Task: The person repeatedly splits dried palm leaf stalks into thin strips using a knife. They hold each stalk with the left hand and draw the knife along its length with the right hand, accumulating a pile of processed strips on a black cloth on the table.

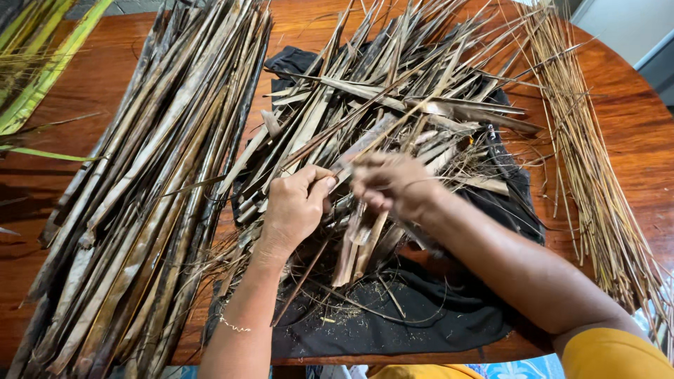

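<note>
Both hands [344, 193] on dried leaf strip [351, 158]

No package, label, sign or screen shows anywhere in this view.
</note>
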